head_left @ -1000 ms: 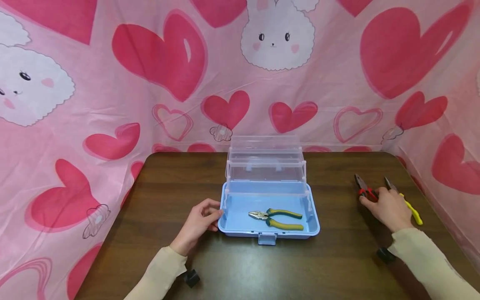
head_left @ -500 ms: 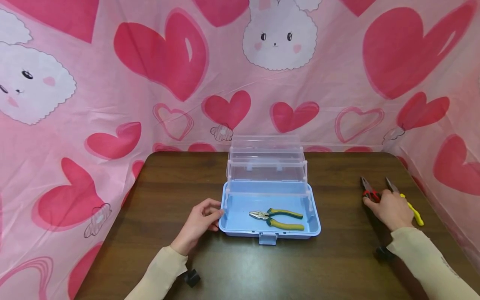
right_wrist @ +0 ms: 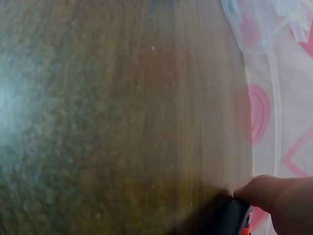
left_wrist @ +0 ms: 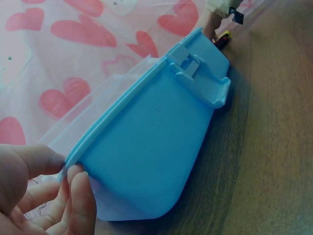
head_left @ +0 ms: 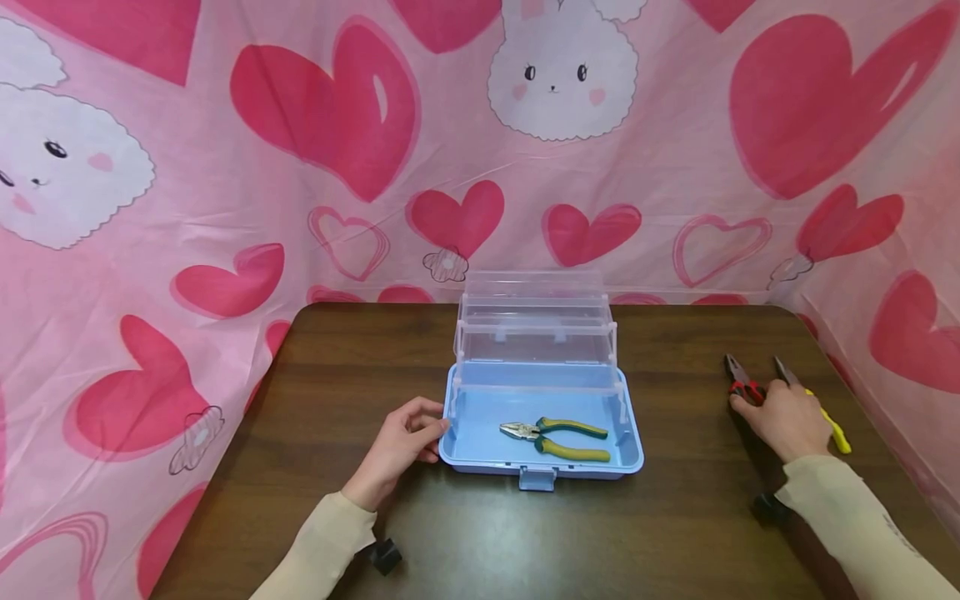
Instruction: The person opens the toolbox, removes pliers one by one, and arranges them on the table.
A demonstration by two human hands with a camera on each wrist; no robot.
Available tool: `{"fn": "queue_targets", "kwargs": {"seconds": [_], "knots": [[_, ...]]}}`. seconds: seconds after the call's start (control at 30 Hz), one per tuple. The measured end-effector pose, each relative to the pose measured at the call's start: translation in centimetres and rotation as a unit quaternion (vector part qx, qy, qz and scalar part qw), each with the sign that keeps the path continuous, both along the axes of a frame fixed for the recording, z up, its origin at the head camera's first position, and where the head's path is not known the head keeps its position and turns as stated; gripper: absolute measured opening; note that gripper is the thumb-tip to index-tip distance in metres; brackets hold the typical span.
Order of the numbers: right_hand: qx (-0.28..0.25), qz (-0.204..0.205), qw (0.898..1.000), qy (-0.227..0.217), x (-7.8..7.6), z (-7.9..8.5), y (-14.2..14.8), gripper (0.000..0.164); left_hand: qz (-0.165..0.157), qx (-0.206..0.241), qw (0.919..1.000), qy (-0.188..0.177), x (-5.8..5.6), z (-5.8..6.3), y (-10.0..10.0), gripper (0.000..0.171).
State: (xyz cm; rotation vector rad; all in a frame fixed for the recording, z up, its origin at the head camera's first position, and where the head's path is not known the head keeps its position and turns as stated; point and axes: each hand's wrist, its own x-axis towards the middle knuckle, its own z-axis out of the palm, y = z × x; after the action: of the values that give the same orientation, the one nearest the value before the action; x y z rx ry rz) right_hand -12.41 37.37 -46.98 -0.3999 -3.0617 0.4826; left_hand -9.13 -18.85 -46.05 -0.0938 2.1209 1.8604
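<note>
While the left hand (head_left: pixel 401 437) pinches the light-blue plastic box (head_left: pixel 480 408) mid-frame, green-and-yellow-handled metal pliers (head_left: pixel 551 448) already lie inside, but red-and-black-handled pliers (head_left: pixel 738 383), apparently gripped by the half-obscuring right hand (head_left: pixel 787 421), and slim yellow-handled pliers (head_left: pixel 838 435) sit outside, frame right

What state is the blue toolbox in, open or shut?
Open: the clear upper section stands raised toward the back, exposing combination pliers lying in the blue base.
</note>
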Motion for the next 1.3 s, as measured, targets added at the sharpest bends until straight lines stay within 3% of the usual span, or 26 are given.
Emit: {"fn": "queue_targets", "kwargs": {"seconds": [0.67,0.8,1.07,1.3], "knots": [[0.008,0.011,1.0,-0.009,0.1,0.1,0.5,0.065,-0.003,-0.002,1.0,0.003,0.0,-0.1,-0.1,0.036],[0.009,0.016,1.0,0.007,0.4,0.1,0.6,0.067,-0.001,-0.001,1.0,0.004,0.0,-0.1,0.0,0.036],[0.003,0.027,0.999,0.042,1.0,1.0,-0.3,0.056,0.003,-0.001,1.0,0.004,0.0,-0.1,0.0,0.036],[-0.014,0.08,0.995,0.06,1.1,2.2,-2.0,0.052,0.003,-0.004,1.0,0.003,0.0,-0.1,0.0,0.036]]}}
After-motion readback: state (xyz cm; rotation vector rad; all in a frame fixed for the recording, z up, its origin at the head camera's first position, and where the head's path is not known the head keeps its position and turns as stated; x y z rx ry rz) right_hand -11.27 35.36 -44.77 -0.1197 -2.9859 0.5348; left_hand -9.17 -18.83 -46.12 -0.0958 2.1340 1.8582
